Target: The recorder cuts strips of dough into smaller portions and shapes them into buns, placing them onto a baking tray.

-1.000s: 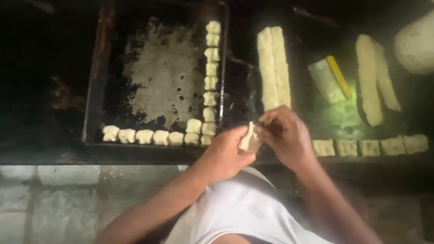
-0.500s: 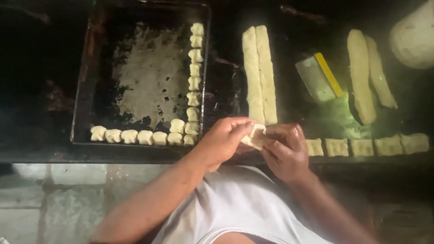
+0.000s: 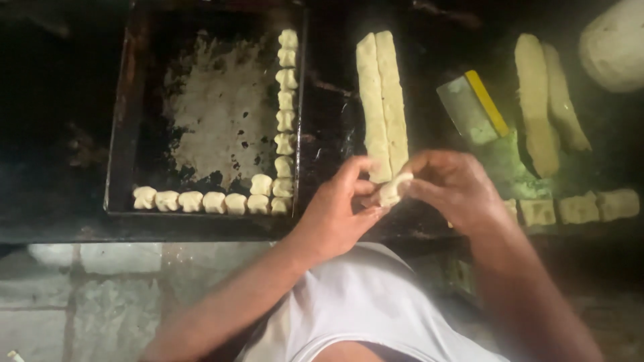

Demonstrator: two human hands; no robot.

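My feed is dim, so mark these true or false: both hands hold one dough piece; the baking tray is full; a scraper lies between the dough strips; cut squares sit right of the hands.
1. Both the left hand and right hand pinch one small pale dough piece: true.
2. The dark rectangular metal baking tray is full: false, shaped pieces line only its near and right edges.
3. A metal scraper with a yellow handle lies between the long dough strips: true.
4. Cut dough squares sit right of the hands: true.
5. The scraper is in the right hand: false, it lies on the counter.

Dough piece point(image 3: 391, 190) mostly hidden between fingers; pale dough mound point(image 3: 616, 47) cut off at right edge.
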